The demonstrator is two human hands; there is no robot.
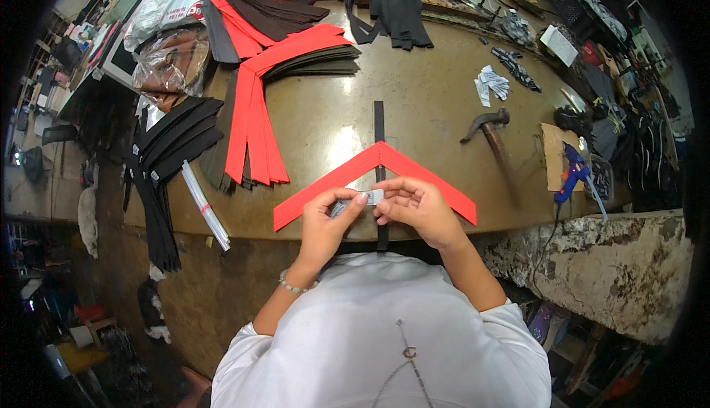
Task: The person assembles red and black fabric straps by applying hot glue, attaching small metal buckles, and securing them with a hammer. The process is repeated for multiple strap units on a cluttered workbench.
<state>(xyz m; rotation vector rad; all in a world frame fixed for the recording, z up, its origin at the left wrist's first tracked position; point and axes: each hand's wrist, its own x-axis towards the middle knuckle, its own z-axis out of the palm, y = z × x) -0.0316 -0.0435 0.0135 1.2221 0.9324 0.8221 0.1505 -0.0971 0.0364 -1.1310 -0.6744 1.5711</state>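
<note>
Both hands meet in front of the body, and between them is a small white label (375, 197). The left hand (330, 216) has it clamped under the thumb, with more pale slips tucked against the fingers. The right hand (414, 212) brings its fingertips to the label's right end; whether they grip it or only touch it, I can't tell.

Here's the key line: the label's long axis runs roughly left to right, crossing above the black strap (379, 120), which points straight away from the body. Just beyond the fingers sits the peak of the red chevron-shaped strip (318, 191), lying on the worktop (421, 123) with its arms spreading back toward the person. The left hand is by its left arm; the right hand overlaps its right arm.

Over to the containers! Far left, a clear plastic bag (174, 68) holds brown, folded-looking material. Behind it slumps a white printed sack (174, 1), contents hidden. At right, beside the blue glue gun (572, 173), a clear tub (603, 177) holds small dark pieces, too small to identify.
</note>
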